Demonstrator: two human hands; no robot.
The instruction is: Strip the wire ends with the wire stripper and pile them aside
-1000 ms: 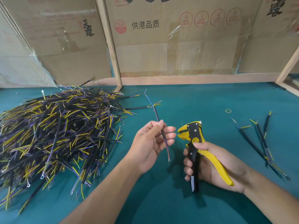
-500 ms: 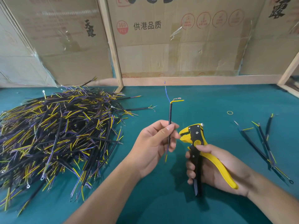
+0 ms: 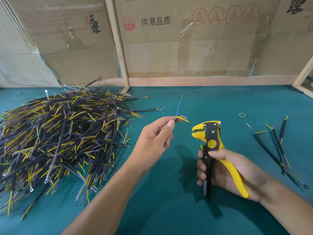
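Wire [image 3: 177,118] body hidden inside left hand [image 3: 153,141] (only tip shows), wire heap [image 3: 55,138] cropped at left edge

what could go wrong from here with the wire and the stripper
1. The left hand pinches the wire right at its tip, so fingertips could end up close to the wire stripper nose.
2. The thin blue strand and yellow strand splay apart, so only one may enter the stripper.
3. A finished wire could get mixed into the big pile rather than the small group.

"供港品质", "360" on cardboard box [image 3: 186,48]
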